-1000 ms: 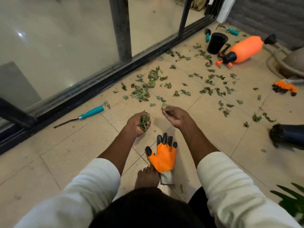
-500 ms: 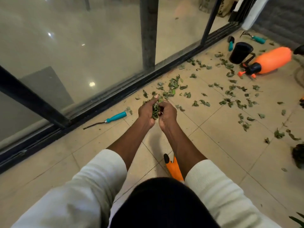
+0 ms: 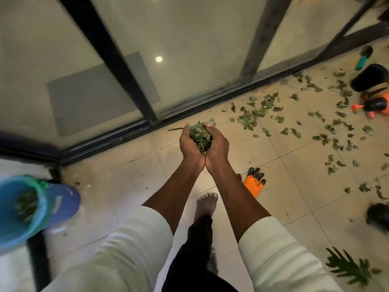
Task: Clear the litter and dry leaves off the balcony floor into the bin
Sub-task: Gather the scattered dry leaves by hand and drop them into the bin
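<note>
My left hand (image 3: 188, 144) and my right hand (image 3: 217, 145) are cupped together, wrists touching, and hold a bunch of dry leaves (image 3: 200, 136) between them, above the tiled floor by the glass door track. A blue bin (image 3: 12, 220) with a green rim stands at the far left; some leaves lie inside it. Many scattered leaves (image 3: 259, 111) still cover the tiles to the right.
An orange glove (image 3: 254, 184) lies by my bare foot (image 3: 205, 205). At the right stand a black pot (image 3: 369, 80), an orange sprayer (image 3: 376, 105) and a teal-handled tool (image 3: 363, 57). A blue lid (image 3: 63, 204) lies beside the bin. Plant fronds (image 3: 349, 268) show bottom right.
I have risen and turned left, so the bin has come into view. Both hands stay joined round the leaves, now held higher above the floor.
</note>
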`<action>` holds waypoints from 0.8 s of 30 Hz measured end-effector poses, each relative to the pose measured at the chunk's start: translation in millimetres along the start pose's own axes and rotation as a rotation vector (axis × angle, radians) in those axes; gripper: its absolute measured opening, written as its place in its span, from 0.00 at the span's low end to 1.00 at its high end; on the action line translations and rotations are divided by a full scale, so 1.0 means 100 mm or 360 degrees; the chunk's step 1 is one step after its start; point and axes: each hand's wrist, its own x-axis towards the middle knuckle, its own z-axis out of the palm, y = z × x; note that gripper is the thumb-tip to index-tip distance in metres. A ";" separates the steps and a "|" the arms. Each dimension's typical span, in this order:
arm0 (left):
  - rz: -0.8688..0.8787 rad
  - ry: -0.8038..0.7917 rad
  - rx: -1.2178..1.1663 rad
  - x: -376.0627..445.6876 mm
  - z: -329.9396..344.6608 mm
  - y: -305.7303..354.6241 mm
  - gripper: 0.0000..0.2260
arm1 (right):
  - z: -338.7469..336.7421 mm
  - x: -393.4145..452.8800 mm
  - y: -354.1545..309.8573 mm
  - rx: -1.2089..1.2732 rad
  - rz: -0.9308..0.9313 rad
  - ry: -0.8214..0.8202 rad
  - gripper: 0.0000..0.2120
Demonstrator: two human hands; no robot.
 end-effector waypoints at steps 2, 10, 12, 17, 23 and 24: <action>0.0047 0.0007 -0.0080 -0.32 -0.08 0.31 0.13 | 0.27 -0.32 0.16 0.0006 0.0099 -0.0071 0.12; 0.0298 0.0054 -0.0393 -0.97 -1.17 1.72 0.30 | 1.23 -1.32 1.36 -0.0247 0.0505 -0.0326 0.13; 0.0311 0.0042 -0.0552 -1.09 -1.49 2.08 0.27 | 1.45 -1.53 1.79 -0.0368 0.0580 -0.0407 0.07; 0.0443 0.0230 -0.0754 -1.35 -2.52 3.07 0.10 | 2.05 -2.21 3.11 -0.0960 0.0723 -0.0663 0.24; 0.0692 0.0702 -0.0307 -1.64 -3.54 4.00 0.29 | 2.35 -2.35 4.34 -0.0904 0.0914 -0.0418 0.26; 0.0681 0.0693 -0.0231 -1.64 -3.64 4.12 0.25 | 2.41 -2.39 4.44 -0.0862 0.0942 -0.0425 0.26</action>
